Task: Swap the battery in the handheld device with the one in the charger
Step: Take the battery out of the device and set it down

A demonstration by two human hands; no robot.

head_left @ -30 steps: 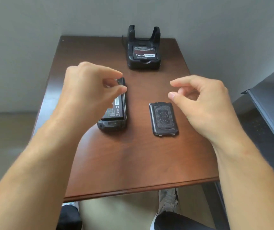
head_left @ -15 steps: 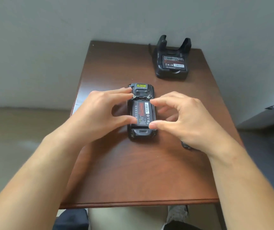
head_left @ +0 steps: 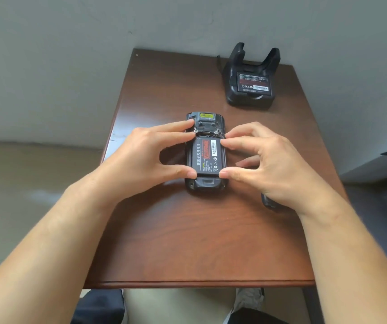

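Dark reddish-brown wood grain, smooth and faintly glossy, covers the rectangular surface [head_left: 188, 242], which is edged at the front by a rounded moulded lip. Near its middle the handheld device [head_left: 205, 187] is laid face down, a chunky oblong of matte black plastic with rounded corners; its back cover is off and the battery bay is exposed. At the device's far end a yellow label and two small metal screw heads are seen on a raised block. The battery [head_left: 206, 157] is seated in the bay, a flat black slab with a red-orange panel, a barcode and a column of white characters printed on it.

The left hand [head_left: 145, 160] is curled around the device's left side, fingertips set against the upper left edge and the thumb pressed at the battery's lower left corner. The right hand [head_left: 269, 164] is arranged as a mirror, fingertips touching the battery's upper right edge and the thumb at its lower right corner, so the battery is pinched between both hands. Whether it is lifted from the bay at all cannot be told.

A dark, rounded plastic piece [head_left: 268, 202] is partly hidden under the right wrist, lying on the surface just beside the device.

At the far right corner the charger [head_left: 250, 99] is stood, a black plastic cradle with two upright prongs, well apart from the hands. A second battery [head_left: 254, 81] with a white-printed label is held in its sloped front slot.
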